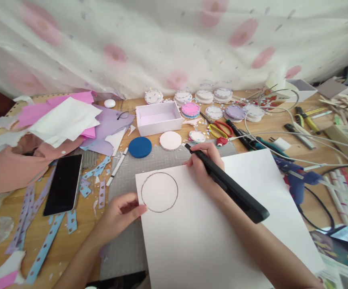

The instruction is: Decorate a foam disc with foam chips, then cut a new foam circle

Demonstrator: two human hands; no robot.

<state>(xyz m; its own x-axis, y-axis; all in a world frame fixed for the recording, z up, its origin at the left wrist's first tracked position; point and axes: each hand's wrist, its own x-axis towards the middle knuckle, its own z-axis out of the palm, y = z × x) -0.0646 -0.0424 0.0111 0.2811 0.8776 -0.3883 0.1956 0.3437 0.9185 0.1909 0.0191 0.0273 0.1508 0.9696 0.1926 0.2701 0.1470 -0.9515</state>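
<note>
One white sheet (210,224) lies flat on a grey textured mat (162,158), bottom edge cut off by the frame. One circle (159,192), dark-edged, sits in the sheet's upper-left corner. Right hand (205,162) has its fingers clamped around one long black tool (226,184); the tip is lifted off the sheet, above its top edge. Left hand (118,214) has its fingers loosely apart, fingertips pressing the sheet's left edge just beside the circle. Behind: one blue disc (140,147), one pale pink disc (170,140), one white rectangular box (158,117), one red-handled pair of scissors (220,129), one black phone (63,184), one blue glue gun (296,178) partly hidden by cables. Round stacks at the back, roughly nine, count unclear.
</note>
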